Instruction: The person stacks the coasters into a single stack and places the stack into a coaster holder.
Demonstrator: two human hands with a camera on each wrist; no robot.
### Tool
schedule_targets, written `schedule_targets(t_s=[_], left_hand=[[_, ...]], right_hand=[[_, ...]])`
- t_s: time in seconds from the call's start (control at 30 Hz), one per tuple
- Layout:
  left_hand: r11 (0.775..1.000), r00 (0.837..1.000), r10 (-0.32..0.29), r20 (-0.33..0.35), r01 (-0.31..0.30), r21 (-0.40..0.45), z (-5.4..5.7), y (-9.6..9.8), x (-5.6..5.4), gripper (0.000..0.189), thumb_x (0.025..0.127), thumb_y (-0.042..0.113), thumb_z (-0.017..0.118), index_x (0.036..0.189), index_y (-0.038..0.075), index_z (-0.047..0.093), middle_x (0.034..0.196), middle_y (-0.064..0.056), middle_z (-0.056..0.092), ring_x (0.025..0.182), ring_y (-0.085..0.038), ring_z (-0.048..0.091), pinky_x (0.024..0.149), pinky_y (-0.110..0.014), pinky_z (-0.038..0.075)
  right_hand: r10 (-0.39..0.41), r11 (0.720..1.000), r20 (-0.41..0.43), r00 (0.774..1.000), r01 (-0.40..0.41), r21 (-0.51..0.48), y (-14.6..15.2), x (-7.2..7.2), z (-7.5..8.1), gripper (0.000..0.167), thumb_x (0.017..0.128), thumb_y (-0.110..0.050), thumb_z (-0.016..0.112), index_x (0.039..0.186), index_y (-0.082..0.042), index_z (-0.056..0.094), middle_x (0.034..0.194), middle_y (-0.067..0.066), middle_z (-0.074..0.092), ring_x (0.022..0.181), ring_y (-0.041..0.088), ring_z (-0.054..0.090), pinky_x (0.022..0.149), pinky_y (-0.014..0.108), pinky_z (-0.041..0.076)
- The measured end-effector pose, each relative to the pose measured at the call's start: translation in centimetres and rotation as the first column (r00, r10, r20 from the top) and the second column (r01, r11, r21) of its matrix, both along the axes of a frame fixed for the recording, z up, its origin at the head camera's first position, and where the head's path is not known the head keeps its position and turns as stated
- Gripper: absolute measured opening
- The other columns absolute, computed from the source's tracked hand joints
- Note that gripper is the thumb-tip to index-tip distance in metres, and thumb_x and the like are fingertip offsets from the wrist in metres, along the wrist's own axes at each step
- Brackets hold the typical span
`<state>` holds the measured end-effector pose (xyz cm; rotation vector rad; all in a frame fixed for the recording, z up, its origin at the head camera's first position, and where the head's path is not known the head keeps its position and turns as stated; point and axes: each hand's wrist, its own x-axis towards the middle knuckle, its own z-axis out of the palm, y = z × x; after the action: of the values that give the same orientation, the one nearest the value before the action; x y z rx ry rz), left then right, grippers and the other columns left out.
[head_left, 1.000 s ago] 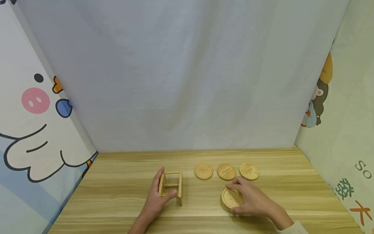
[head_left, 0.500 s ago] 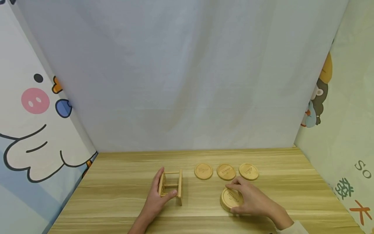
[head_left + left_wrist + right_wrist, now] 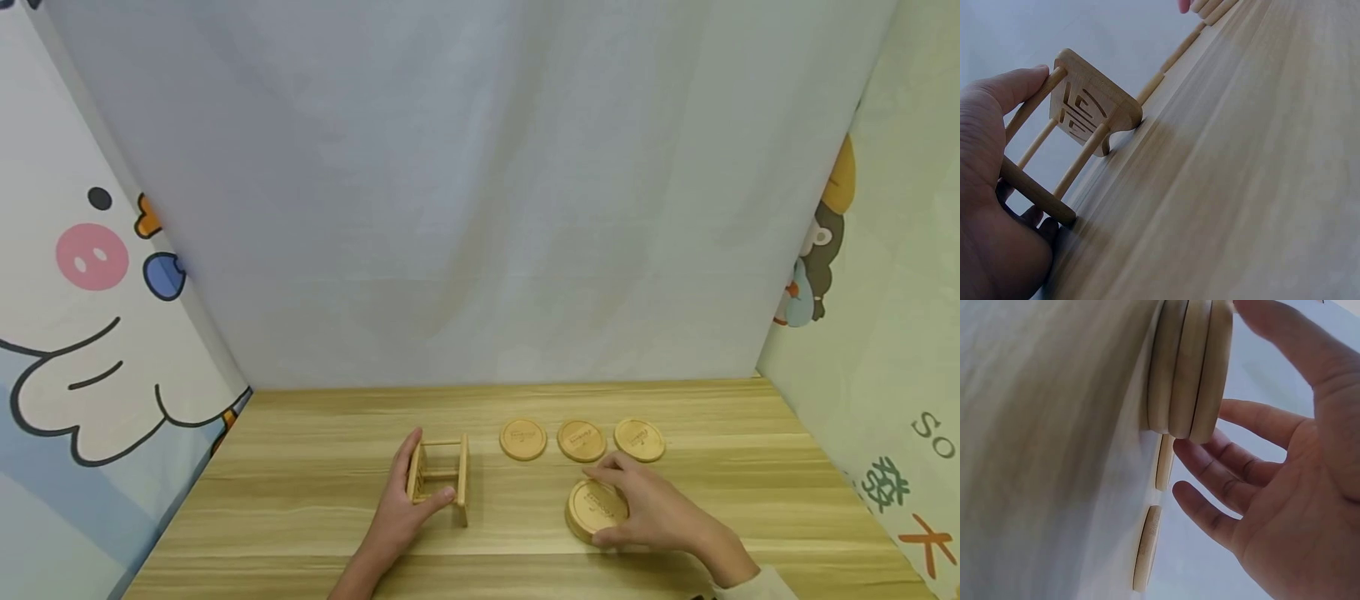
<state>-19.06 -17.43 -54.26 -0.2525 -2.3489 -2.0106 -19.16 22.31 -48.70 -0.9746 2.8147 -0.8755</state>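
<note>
My left hand (image 3: 397,512) grips a small wooden coaster holder (image 3: 462,479), with the thumb at its near side and fingers round its left end. In the left wrist view, the holder (image 3: 1094,100) shows a cut-out end plate joined to the other end by round rods; it stands on the table. My right hand (image 3: 656,508) holds the edges of a stack of round wooden coasters (image 3: 596,508) between thumb and fingers. Three layers of this stack (image 3: 1188,369) show in the right wrist view, resting on the table; the other fingers (image 3: 1210,512) are spread loosely beside it.
Three single coasters lie in a row behind: a left one (image 3: 522,439), a middle one (image 3: 581,441) and a right one (image 3: 639,440). The wood-grain table (image 3: 300,467) ends at a pale cloth backdrop (image 3: 480,208), with printed panels at both sides.
My right hand has shifted very slightly to the right at the coaster stack, showing a bit more of its top. The left hand and the holder have not moved.
</note>
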Motion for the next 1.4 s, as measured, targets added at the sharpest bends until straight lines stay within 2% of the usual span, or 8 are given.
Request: schedule_targets(t_s=[0.3, 0.43, 0.6, 0.73, 0.87, 1.0, 1.13, 1.4], left_hand=[[1.000, 1.000, 0.001, -0.028, -0.001, -0.007, 0.0, -0.1, 0.0, 0.106, 0.097, 0.017, 0.088, 0.178, 0.014, 0.019, 0.183, -0.025, 0.009, 0.167, -0.055, 0.008, 0.128, -0.076, 0.018], [0.999, 0.999, 0.011, -0.043, -0.012, -0.034, -0.2, 0.0, -0.1, 0.106, 0.097, 0.017, 0.088, 0.178, 0.011, 0.020, 0.182, -0.027, 0.013, 0.165, -0.057, 0.011, 0.128, -0.077, 0.020], [1.000, 0.999, 0.009, -0.049, -0.010, -0.023, -0.4, 0.1, -0.2, 0.107, 0.095, 0.020, 0.089, 0.178, 0.011, 0.021, 0.182, -0.026, 0.014, 0.166, -0.057, 0.011, 0.128, -0.077, 0.016], [0.998, 0.997, 0.018, -0.070, -0.022, -0.061, -0.3, 0.2, -0.1, 0.105, 0.096, 0.019, 0.088, 0.178, 0.014, 0.022, 0.181, -0.027, 0.017, 0.164, -0.059, 0.015, 0.125, -0.079, 0.021], [0.998, 0.998, 0.020, -0.056, -0.024, -0.061, -0.3, 0.1, 0.0, 0.104, 0.097, 0.018, 0.087, 0.178, 0.016, 0.022, 0.181, -0.026, 0.017, 0.165, -0.057, 0.015, 0.126, -0.078, 0.021], [1.000, 1.000, 0.017, -0.026, -0.018, -0.025, -0.2, 0.1, 0.0, 0.106, 0.096, 0.015, 0.088, 0.178, 0.015, 0.022, 0.183, -0.023, 0.014, 0.167, -0.054, 0.011, 0.128, -0.077, 0.016], [1.000, 1.000, 0.018, -0.012, -0.018, -0.023, 0.0, 0.2, 0.0, 0.106, 0.095, 0.013, 0.089, 0.178, 0.014, 0.022, 0.183, -0.022, 0.015, 0.168, -0.052, 0.010, 0.129, -0.074, 0.017], [1.000, 0.999, 0.016, -0.032, -0.016, -0.012, 0.1, 0.1, 0.0, 0.105, 0.096, 0.014, 0.088, 0.178, 0.015, 0.022, 0.183, -0.024, 0.014, 0.167, -0.054, 0.010, 0.129, -0.075, 0.016]], right_hand=[[0.008, 1.000, -0.011, 1.000, -0.008, -0.019, -0.1, 0.0, 0.2, 0.090, 0.085, -0.052, 0.096, 0.149, 0.003, 0.067, 0.131, 0.003, 0.064, 0.113, 0.018, 0.066, 0.095, 0.039, 0.060], [-0.011, 1.000, -0.014, 1.000, 0.011, -0.021, 0.0, 0.2, 0.1, 0.087, 0.087, -0.054, 0.093, 0.150, 0.001, 0.067, 0.133, 0.005, 0.064, 0.116, 0.023, 0.067, 0.097, 0.042, 0.061], [-0.051, 0.998, -0.055, 0.997, 0.049, -0.030, 0.0, 0.3, 0.3, 0.082, 0.089, -0.053, 0.092, 0.150, -0.003, 0.068, 0.132, 0.006, 0.065, 0.116, 0.028, 0.067, 0.095, 0.048, 0.061], [-0.073, 0.996, -0.088, 0.993, 0.069, -0.048, 0.1, 0.3, 0.6, 0.077, 0.089, -0.050, 0.093, 0.147, -0.005, 0.070, 0.134, 0.009, 0.066, 0.118, 0.034, 0.067, 0.095, 0.054, 0.061], [-0.102, 0.993, -0.111, 0.989, 0.094, -0.074, 0.2, 0.2, 0.8, 0.073, 0.091, -0.046, 0.093, 0.145, -0.004, 0.071, 0.133, 0.008, 0.067, 0.119, 0.035, 0.068, 0.095, 0.054, 0.061], [-0.127, 0.988, -0.119, 0.985, 0.115, -0.104, 0.3, -0.2, 0.9, 0.070, 0.094, -0.044, 0.090, 0.146, -0.002, 0.070, 0.131, 0.008, 0.068, 0.118, 0.034, 0.068, 0.095, 0.054, 0.061], [-0.160, 0.983, -0.113, 0.981, 0.148, -0.108, 0.5, -0.5, 0.9, 0.071, 0.093, -0.044, 0.092, 0.147, -0.003, 0.070, 0.131, 0.008, 0.068, 0.118, 0.033, 0.068, 0.096, 0.055, 0.060], [-0.183, 0.975, -0.115, 0.976, 0.165, -0.151, 1.0, -1.1, 1.1, 0.067, 0.093, -0.037, 0.092, 0.147, -0.003, 0.070, 0.128, 0.009, 0.069, 0.117, 0.037, 0.069, 0.095, 0.059, 0.060]])
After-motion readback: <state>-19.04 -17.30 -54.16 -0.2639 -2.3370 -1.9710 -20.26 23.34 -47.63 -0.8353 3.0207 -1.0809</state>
